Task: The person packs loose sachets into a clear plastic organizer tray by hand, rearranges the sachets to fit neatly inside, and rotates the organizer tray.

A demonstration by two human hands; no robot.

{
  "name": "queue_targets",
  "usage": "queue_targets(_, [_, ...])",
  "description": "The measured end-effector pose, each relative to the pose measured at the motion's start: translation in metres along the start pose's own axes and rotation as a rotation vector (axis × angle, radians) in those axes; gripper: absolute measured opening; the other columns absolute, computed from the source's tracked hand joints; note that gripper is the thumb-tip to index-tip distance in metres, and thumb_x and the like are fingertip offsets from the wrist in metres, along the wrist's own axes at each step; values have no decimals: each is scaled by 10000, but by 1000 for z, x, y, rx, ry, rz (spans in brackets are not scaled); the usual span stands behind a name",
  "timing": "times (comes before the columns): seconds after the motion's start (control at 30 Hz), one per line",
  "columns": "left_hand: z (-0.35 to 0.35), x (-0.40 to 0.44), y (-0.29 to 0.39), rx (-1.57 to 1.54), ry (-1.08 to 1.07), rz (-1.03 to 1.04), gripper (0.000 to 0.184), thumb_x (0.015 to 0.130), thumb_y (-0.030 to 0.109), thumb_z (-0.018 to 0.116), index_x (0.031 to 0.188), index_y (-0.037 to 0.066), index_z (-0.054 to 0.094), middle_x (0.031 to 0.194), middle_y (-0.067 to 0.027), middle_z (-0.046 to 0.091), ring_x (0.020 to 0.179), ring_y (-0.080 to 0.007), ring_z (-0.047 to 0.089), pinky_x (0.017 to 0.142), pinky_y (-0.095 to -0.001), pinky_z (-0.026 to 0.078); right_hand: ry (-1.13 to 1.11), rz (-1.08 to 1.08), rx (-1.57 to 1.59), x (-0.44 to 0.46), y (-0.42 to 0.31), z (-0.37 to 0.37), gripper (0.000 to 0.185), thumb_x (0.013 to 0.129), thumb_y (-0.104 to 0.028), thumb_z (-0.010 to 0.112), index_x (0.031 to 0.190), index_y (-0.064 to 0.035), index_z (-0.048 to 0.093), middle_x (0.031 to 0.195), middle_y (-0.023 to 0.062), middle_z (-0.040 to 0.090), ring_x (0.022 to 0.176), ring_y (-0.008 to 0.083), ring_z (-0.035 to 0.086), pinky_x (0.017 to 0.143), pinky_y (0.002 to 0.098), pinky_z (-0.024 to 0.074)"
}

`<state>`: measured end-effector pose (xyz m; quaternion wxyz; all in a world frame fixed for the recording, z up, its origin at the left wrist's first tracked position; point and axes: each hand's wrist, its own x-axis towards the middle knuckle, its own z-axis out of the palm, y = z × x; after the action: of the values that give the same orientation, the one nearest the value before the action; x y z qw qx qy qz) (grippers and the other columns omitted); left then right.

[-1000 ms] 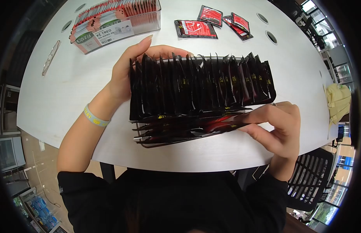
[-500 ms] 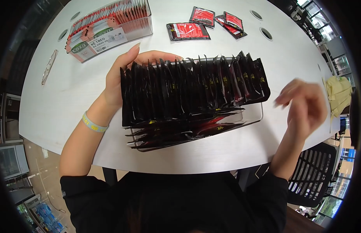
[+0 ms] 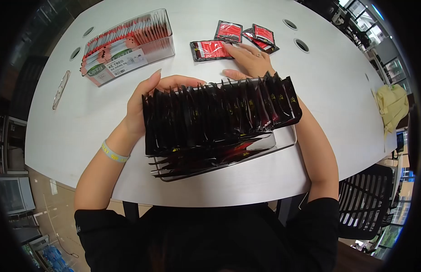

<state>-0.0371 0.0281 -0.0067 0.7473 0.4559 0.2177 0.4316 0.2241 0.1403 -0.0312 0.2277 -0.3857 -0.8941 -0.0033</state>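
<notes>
Worktop: The pale, curved worktop [image 3: 210, 197] carries two clear boxes, with a black mesh chair [image 3: 367, 204] at its near right side.

Front box: Close to the person, the front box [image 3: 283, 148] bears a tight row of upright black packets [image 3: 197, 115], with others leaning along its near side and a gap at the near right corner.

Rear box: Beyond the left hand [image 3: 145, 97], the rear box [image 3: 158, 47] holds closely ranked pink sachets [image 3: 124, 34].

Left hand: It cups the front box's far left corner, thumb raised; this light brace looks right for steadying the load without crushing the packets.

Right hand: Reaching past the front box, the right hand [image 3: 253, 61] is spread, its fingers over the right end of the nearest loose packet [image 3: 208, 51]; firm contact cannot be told. A pinch at the sealed edge, forearm clear of the upright row, would handle it best.

Loose packets: Three more red-and-black packets [image 3: 228, 31] lie just beyond, two overlapping; separating those calls for a fingertip under the top one.
</notes>
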Motion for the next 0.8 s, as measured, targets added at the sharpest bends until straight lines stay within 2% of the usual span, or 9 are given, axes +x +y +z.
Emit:
queue_targets(0.07, [1, 1, -1, -4, -16, 1, 718, 971, 484, 185, 1265, -94, 493, 1147, -175, 632, 1057, -205, 618, 951, -323, 477, -5, 35, -130, -4, 1, -16, 610, 843, -510, 624, 1282, -92, 563, 1145, 141, 640, 1094, 262, 579, 1066, 444, 282])
queue_targets(0.1, [1, 1, -1, -19, -9, 8, 718, 971, 484, 185, 1264, -94, 493, 1149, -175, 630, 1061, -207, 617, 952, -323, 476, 55, -41, -265, -7, 3, -26, 553, 846, -489, 630, 1188, -56, 609, 932, 126, 679, 925, 278, 645, 1030, 442, 338])
queue_targets(0.23, [0, 1, -1, -5, -20, 13, 714, 970, 484, 192, 1264, -93, 493, 1155, -175, 627, 1073, -210, 612, 961, -326, 471, 134, -142, -338, -25, 23, -43, 470, 822, -376, 654, 1154, -45, 615, 829, 114, 667, 815, 291, 648, 906, 402, 448])
queue_targets(0.3, [-1, 1, -1, -6, -24, 17, 713, 969, 483, 194, 1265, -93, 492, 1151, -173, 629, 1070, -209, 614, 963, -325, 470, -138, 34, -446, -36, 14, -62, 171, 784, -152, 625, 929, -62, 613, 765, 110, 653, 716, 282, 643, 689, 405, 502])
queue_targets(0.5, [-3, 0, -2, -52, -56, 21, 711, 969, 484, 192, 1256, -90, 496, 1226, -186, 586, 1126, -231, 579, 998, -348, 442, -108, 94, -535, -68, 28, -78, 151, 757, -119, 614, 893, -52, 606, 654, 93, 633, 594, 300, 621, 545, 395, 487])
queue_targets(0.6, [-5, 1, -1, -73, -78, 21, 711, 969, 488, 194, 1250, -90, 498, 1280, -194, 548, 1165, -244, 549, 1018, -364, 422, 322, 294, 200, -74, 37, -81, 160, 750, -18, 592, 907, -18, 621, 607, 93, 613, 560, 186, 612, 549, 310, 477])
queue_targets(0.63, [-5, 1, -1, -58, -78, 21, 712, 969, 490, 196, 1248, -91, 498, 1301, -197, 531, 1182, -250, 536, 1026, -371, 413, 300, 483, 483, -74, 31, -96, 175, 769, -12, 596, 941, -9, 626, 658, 41, 618, 628, 101, 589, 608, 265, 487])
queue_targets(0.73, [-6, 1, 0, -42, -106, 32, 711, 967, 489, 203, 1249, -94, 496, 1295, -196, 537, 1175, -246, 541, 1028, -367, 410, 361, 563, 1024, -79, 31, -119, 192, 790, 2, 594, 981, 10, 569, 917, 70, 656, 758, 96, 599, 688, 273, 512])
queue_targets(0.8, [-6, 3, 0, -51, -133, 31, 711, 967, 489, 203, 1247, -95, 497, 1297, -197, 536, 1177, -246, 540, 1032, -368, 406, 365, 578, 1176, -79, 21, -122, 215, 789, 4, 591, 1001, 7, 557, 927, 77, 657, 755, 110, 612, 696, 280, 520])
